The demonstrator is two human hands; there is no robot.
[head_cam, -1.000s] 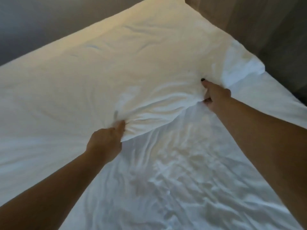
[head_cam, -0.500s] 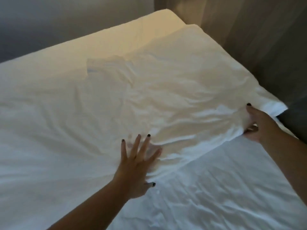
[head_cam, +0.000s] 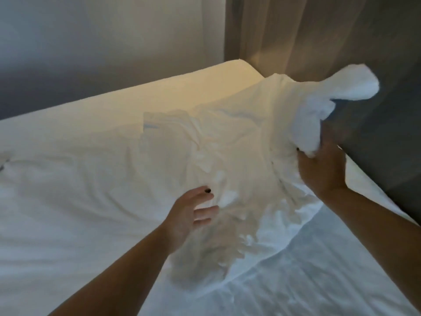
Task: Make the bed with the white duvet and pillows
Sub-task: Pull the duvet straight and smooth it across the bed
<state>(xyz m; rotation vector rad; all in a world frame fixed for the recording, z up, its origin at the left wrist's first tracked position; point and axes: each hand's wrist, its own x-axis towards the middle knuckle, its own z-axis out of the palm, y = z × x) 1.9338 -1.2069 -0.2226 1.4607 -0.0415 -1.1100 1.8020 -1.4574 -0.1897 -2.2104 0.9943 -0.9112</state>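
The pillow (head_cam: pixel 227 142), white and heavily creased, lies at the head end of the bed on its right side, and it is the landmark for everything else. The right hand (head_cam: pixel 321 169) has its fingers curled round the pillow's right-hand corner, bunching the fabric; that corner is lifted off the bed, and the loose end of the case (head_cam: pixel 346 87) flares up and beyond the hand, blurred. The left hand (head_cam: pixel 191 215) is spread with relaxed fingers and holds nothing; it sits at the pillow's near edge, left of centre, and whether it touches the cloth cannot be told because of blur. Both forearms are bare and reach in from the near side.

Counted: two hands and one pillow that can be made out clearly. To the left of the pillow a broad white surface (head_cam: pixel 57 179) carries on along the head end; whether it is a second pillow or sheet cannot be told. On the near side of the pillow lies the wrinkled white sheet (head_cam: pixel 319 270). Beyond the pillow stand a grey wall (head_cam: pixel 114 42) and a pale curtain (head_cam: pixel 284 30); to its right is a dark grey panel (head_cam: pixel 387 144).

No brand, label or writing can be read.
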